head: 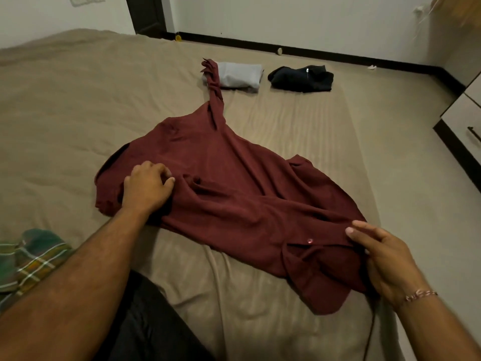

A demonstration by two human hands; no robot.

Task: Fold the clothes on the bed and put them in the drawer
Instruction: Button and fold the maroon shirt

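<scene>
A dark red shirt [234, 194] is lying spread out in the middle of the bed [65, 113], with one long sleeve reaching to the far side. The left hand [147, 187] is resting on the left part of the shirt with its fingers curled into the cloth, probably holding it down so it is not sliding. The right hand [382, 259] is pinching the near right edge of the shirt, close to a small button, most likely getting ready to pull it flat or fold it over. Two folded clothes are waiting on the far side: a grey one [240, 75], which the sleeve is touching, and a black one [303, 78] beside it. A checked cloth [31, 259] is lying near on the left. The bed is wearing a tan sheet. A drawer unit [466, 121] is standing on the right, by the white wall.
</scene>
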